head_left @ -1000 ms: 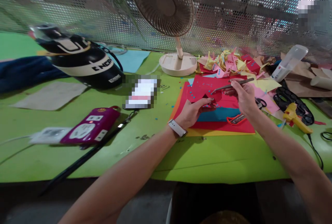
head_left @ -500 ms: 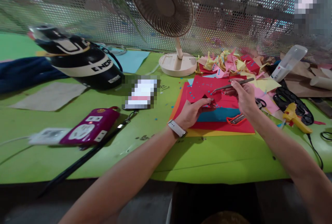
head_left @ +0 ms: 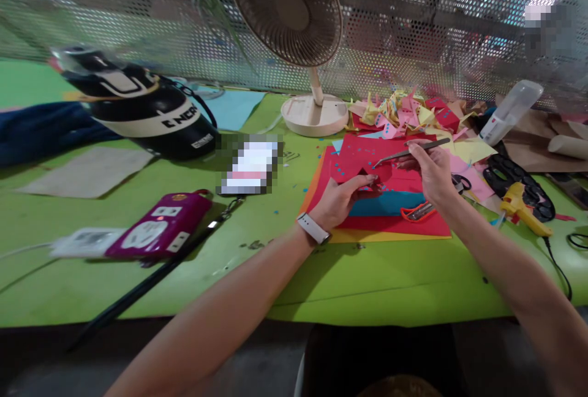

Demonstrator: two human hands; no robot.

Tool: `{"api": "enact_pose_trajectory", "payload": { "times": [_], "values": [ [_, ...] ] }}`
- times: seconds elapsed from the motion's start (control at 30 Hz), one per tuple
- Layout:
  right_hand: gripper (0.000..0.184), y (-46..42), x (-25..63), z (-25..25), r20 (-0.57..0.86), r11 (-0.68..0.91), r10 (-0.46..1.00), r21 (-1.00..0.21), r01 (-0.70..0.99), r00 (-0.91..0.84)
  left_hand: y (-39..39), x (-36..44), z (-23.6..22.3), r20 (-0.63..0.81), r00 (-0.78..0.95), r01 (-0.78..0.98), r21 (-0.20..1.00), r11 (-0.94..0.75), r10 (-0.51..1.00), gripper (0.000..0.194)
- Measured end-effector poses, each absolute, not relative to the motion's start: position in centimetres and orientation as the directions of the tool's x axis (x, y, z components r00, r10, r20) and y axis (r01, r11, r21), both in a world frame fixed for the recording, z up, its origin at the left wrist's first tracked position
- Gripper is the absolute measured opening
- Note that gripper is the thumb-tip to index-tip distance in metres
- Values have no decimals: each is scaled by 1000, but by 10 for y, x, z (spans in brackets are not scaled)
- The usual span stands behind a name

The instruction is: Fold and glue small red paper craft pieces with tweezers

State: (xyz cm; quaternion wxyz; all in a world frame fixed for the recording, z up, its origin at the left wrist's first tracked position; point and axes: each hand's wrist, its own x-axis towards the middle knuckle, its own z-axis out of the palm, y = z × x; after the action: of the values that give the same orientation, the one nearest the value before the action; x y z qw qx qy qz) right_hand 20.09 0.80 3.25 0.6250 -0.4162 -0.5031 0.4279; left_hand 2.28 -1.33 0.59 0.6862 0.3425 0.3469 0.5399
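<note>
My left hand [head_left: 340, 201], with a pale-banded watch at its wrist, pinches a small red paper piece [head_left: 384, 174] between thumb and fingers. Tweezers [head_left: 399, 154] are gripped in my right hand [head_left: 433, 170], their tips pointing left, just above the paper piece. Whether the tips hold a tiny blue dot I cannot tell. Beneath both hands lies a red sheet [head_left: 356, 147] scattered with small blue dots. Under it are a blue paper strip [head_left: 386, 204] and larger red and orange sheets. An orange box cutter [head_left: 413, 213] rests by the strip's right end.
Folded paper pieces [head_left: 407, 112] are heaped behind the sheets. A fan [head_left: 315, 118] stands at the back. To the right lie a yellow glue gun [head_left: 523, 210], black scissors [head_left: 463, 182] and a clear bottle [head_left: 509, 114]. Leftward are a phone [head_left: 252, 164], purple case [head_left: 160, 225] and black bottle [head_left: 151, 118].
</note>
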Motion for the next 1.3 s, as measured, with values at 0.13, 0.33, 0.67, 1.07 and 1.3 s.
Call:
{"api": "enact_pose_trajectory", "payload": {
  "times": [0.13, 0.33, 0.67, 1.07, 1.3],
  "values": [
    [29, 7, 201, 35, 278, 294, 950, -950, -107, 140, -14, 23, 6, -119, 167, -504, 843, 188, 979, 26],
    [26, 5, 198, 37, 270, 292, 951, -944, -152, 149, -15, 24, 8, -123, 172, -508, 839, 195, 977, 27],
    [28, 5, 198, 35, 262, 281, 954, -950, -138, 142, -15, 23, 8, -101, 176, -502, 847, 177, 979, 27],
    [27, 4, 197, 37, 262, 280, 955, -950, -135, 136, -14, 23, 8, -96, 177, -487, 857, 172, 980, 26],
    [31, 7, 207, 45, 274, 307, 938, -941, -144, 210, -13, 20, 7, -57, 197, -439, 888, 140, 979, 32]
  ]
}}
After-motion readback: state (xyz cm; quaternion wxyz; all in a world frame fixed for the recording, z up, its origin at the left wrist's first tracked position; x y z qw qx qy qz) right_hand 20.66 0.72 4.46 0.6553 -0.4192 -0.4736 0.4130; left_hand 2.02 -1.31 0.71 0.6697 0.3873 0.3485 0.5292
